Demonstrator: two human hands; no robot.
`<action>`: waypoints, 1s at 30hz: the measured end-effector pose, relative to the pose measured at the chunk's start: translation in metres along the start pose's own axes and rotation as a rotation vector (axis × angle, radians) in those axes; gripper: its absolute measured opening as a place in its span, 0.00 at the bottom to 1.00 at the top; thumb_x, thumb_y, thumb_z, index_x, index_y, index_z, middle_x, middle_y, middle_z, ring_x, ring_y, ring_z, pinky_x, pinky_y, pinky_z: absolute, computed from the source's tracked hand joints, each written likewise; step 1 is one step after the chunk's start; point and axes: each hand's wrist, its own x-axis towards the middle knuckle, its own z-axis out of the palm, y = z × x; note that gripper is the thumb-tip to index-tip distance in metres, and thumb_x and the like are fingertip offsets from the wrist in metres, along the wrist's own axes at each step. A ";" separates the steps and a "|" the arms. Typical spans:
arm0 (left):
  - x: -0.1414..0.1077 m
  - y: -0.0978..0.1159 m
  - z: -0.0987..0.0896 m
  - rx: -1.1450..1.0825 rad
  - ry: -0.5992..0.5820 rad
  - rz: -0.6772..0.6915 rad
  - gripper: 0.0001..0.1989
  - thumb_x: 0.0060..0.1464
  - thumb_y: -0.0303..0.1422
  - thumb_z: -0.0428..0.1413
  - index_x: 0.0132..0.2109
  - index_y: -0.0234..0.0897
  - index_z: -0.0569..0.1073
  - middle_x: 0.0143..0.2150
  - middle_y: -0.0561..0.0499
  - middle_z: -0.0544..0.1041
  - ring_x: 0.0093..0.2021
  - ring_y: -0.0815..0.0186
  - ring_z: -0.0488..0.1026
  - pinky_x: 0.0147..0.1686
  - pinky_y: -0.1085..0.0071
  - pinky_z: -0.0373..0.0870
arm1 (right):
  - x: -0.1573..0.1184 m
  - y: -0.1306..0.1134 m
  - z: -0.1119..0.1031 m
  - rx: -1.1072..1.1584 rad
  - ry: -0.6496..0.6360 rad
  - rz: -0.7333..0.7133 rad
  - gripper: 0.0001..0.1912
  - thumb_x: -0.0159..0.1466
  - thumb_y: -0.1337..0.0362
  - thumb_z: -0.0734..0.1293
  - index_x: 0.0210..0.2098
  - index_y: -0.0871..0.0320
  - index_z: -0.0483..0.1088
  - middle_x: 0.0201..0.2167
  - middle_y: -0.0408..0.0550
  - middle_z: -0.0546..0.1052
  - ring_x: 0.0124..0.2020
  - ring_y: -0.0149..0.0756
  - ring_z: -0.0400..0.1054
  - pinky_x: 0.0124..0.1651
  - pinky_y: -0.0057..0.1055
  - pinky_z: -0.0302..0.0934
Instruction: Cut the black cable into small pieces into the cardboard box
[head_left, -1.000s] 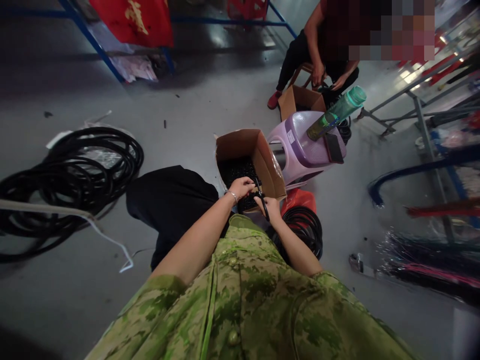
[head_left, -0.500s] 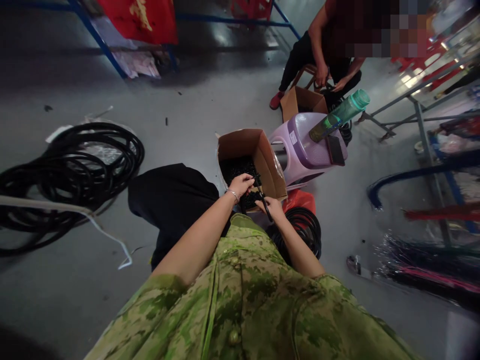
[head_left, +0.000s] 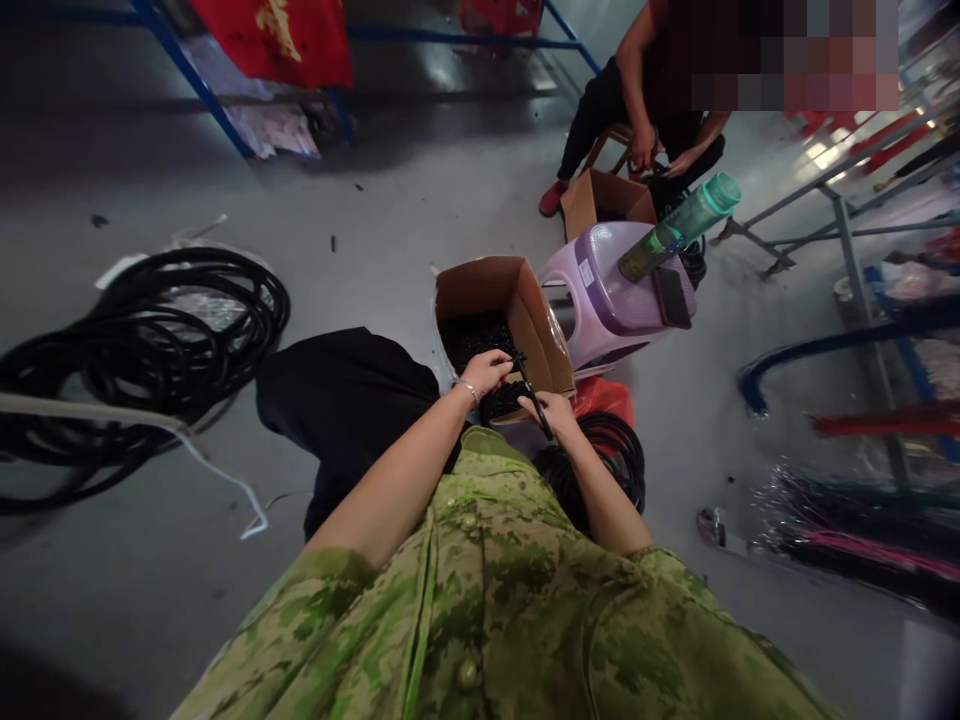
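Note:
Over the near side of an open cardboard box (head_left: 541, 335), my left hand (head_left: 487, 371) is closed in a pinch on a thin black piece (head_left: 519, 358). Just right of it and nearer to me, my right hand (head_left: 551, 412) is wrapped round a black strip (head_left: 534, 398) that slants up toward the left fingertips. Whether the piece and the strip are joined is too small to tell. Many small black pieces (head_left: 480, 330) lie inside the box. Beside my right forearm sits a coil of black tubing (head_left: 626, 455), next to a red bag (head_left: 606, 398).
A purple stool (head_left: 600, 310) beyond the box holds a green bottle (head_left: 682, 225) and a phone (head_left: 673, 297). A seated person (head_left: 634, 90) works behind another box (head_left: 615, 193). Large black coils (head_left: 187, 330) lie on the floor at left; metal racks (head_left: 847, 240) stand right.
My right hand has shifted slightly to the right with the black strip. My left hand has moved a little to the right, its fingers still pinched.

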 end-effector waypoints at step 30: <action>0.002 -0.002 -0.001 0.033 -0.052 -0.072 0.07 0.53 0.26 0.57 0.28 0.34 0.69 0.15 0.59 0.63 0.13 0.76 0.56 0.16 0.78 0.52 | -0.006 -0.005 0.013 0.013 0.100 0.002 0.33 0.62 0.37 0.57 0.15 0.57 0.64 0.14 0.46 0.68 0.23 0.32 0.65 0.28 0.25 0.53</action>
